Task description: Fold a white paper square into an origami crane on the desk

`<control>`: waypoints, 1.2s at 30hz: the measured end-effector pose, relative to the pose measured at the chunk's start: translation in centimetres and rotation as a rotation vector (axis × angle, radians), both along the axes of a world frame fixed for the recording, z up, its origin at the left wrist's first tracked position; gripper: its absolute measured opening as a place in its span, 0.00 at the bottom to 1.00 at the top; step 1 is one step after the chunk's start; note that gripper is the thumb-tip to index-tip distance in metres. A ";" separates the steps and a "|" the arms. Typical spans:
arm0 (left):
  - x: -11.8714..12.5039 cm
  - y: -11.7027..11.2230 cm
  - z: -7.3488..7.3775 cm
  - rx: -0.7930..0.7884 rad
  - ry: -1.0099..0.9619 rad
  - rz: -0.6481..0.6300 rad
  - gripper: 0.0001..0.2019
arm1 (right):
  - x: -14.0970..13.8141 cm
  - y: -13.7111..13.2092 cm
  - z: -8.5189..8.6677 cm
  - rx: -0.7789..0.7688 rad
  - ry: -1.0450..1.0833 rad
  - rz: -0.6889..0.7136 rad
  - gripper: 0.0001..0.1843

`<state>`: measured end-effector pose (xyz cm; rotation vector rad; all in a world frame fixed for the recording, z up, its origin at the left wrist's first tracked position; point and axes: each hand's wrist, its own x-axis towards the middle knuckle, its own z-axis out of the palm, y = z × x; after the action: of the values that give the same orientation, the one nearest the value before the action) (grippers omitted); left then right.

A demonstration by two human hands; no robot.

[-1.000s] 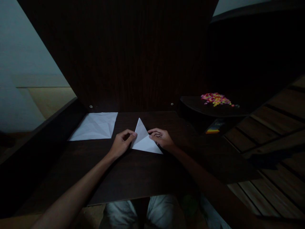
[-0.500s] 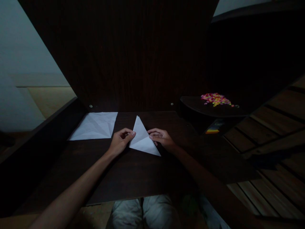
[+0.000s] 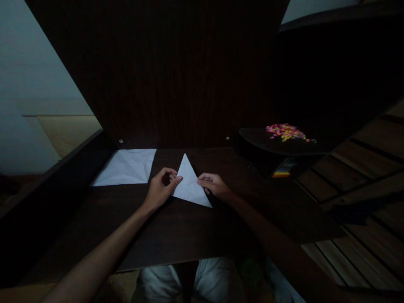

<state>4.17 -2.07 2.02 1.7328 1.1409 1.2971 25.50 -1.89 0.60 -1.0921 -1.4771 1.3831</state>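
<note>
White triangle (image 3: 190,185), long axis seemingly forward

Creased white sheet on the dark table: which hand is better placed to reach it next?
Probably the left hand: it is nearer the creased sheet. The right hand is at the right edge of the folded paper both hold.

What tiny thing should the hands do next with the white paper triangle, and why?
Maybe the right hand could slide down the edge of the paper triangle and smooth it, while the left hand steadies the other side. Both hands hold it partway up, leaving the lower-right corner loose.
</note>
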 end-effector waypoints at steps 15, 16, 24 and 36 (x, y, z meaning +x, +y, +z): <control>-0.4 0.3 0.0 0.169 0.094 -0.026 0.09 | 0.0 0.2 0.0 0.004 0.107 -0.129 0.15; -0.4 0.3 -0.1 0.171 0.092 -0.030 0.09 | 0.0 0.2 -0.1 0.003 0.114 -0.145 0.16; -1.3 0.6 0.2 0.263 0.143 -0.112 0.05 | 0.6 1.0 0.1 -0.065 0.367 -0.432 0.17; -1.7 0.0 1.0 0.277 0.279 -0.338 0.11 | 1.6 1.2 0.7 -0.177 0.424 -0.422 0.17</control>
<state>2.52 -2.07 3.02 2.2535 0.7892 1.0641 27.08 -0.72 1.29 -1.0605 -0.7804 1.3494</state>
